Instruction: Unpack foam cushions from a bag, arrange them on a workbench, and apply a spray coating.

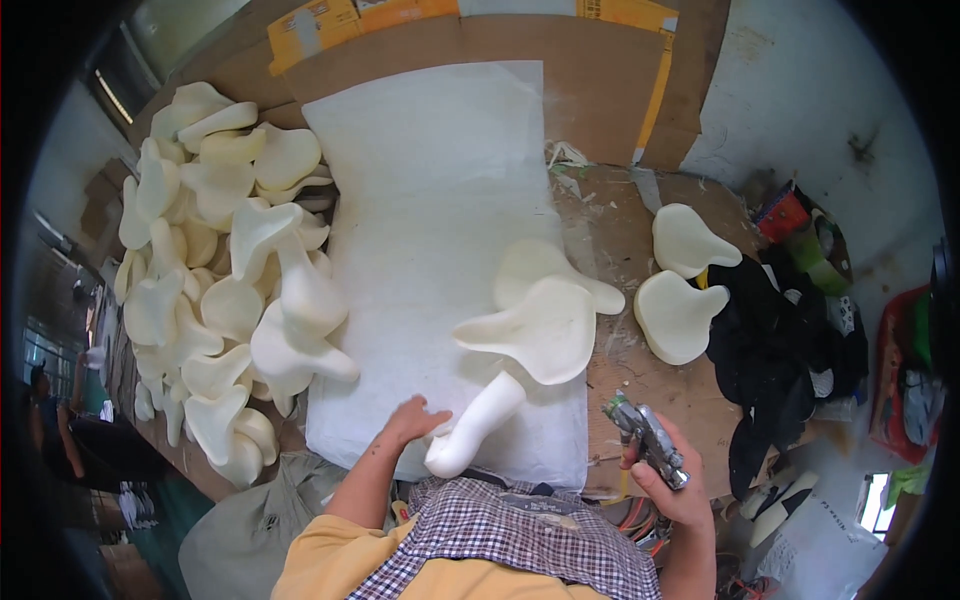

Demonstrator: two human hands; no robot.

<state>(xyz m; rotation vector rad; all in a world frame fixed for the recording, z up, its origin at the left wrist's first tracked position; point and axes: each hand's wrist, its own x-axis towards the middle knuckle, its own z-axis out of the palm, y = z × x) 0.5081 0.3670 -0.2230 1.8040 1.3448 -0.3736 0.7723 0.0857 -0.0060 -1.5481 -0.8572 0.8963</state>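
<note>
My left hand (pixel 413 419) rests on the white sheet (pixel 430 200), fingers touching the narrow end of a cream foam saddle-shaped pad (pixel 530 335) that lies in front of me. A second such pad (pixel 545 265) lies under it. My right hand (pixel 668 480) grips a small metal spray gun (pixel 645 437), held upright over the brown bench edge, to the right of the pad.
A large heap of the same cream pads (pixel 220 270) fills the left side. Two more pads (pixel 685 280) lie on the brown bench (pixel 625 220) at right, beside black covers (pixel 775 340). Cardboard (pixel 590 90) stands behind. Another person (pixel 55 420) is at far left.
</note>
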